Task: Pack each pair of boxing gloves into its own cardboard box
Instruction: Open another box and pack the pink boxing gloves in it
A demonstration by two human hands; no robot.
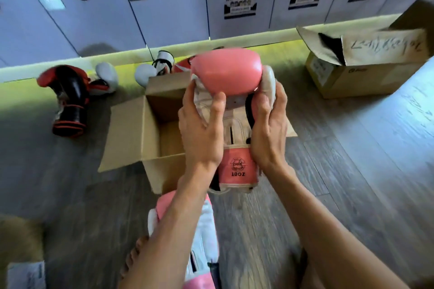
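Pink-and-white boxing glove (pixel 226 73), cuff marked 10OZ, gripped by left hand (pixel 199 129) and right hand (pixel 267 129)

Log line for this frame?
step: pack pink pair | left grip: holds pink glove | right grip: holds same glove | glove: over open box | second pink glove: on floor
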